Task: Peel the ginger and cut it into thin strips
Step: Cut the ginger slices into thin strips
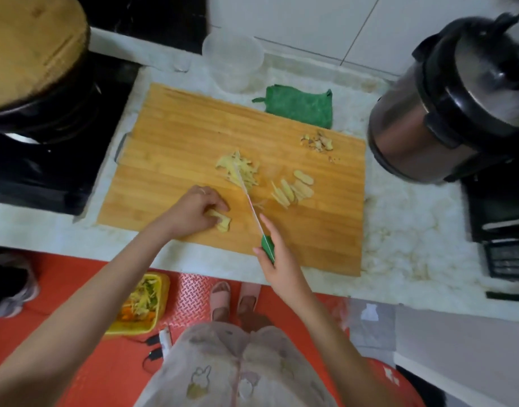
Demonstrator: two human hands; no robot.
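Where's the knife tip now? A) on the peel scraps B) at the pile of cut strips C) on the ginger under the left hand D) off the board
B: the knife in the right hand points up the board, tip at the pile of strips, apart from the ginger slices the left hand holds.

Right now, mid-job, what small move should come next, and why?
Probably swing the knife left onto the ginger slices that the left hand pins on the board. The right hand grips the handle, but the blade points at the pile of cut strips, apart from those slices.
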